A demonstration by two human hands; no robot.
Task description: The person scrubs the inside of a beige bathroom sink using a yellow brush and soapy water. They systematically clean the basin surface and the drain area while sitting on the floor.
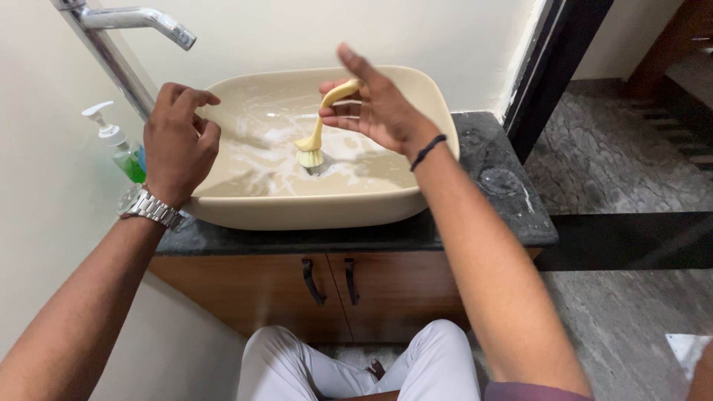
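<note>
Scrub brush [318,134], light, stiff and likely soapy-slick, stands bristles-down in the basin [297,208]; right hand [379,108] pinches its curved handle top, left hand [178,141] loosely curled over the basin's rim.

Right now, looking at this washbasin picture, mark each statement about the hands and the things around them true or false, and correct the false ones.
1. The right hand holds a yellow brush with its bristles down in the basin. True.
2. The left hand grips the tap. False: it hovers over the basin's left rim, fingers curled, holding nothing.
3. The basin's inside is dry and clean. False: white foam streaks it.
4. A pump bottle with green liquid stands left of the basin. True.
5. The cupboard doors under the counter stand open. False: both are closed.
</note>
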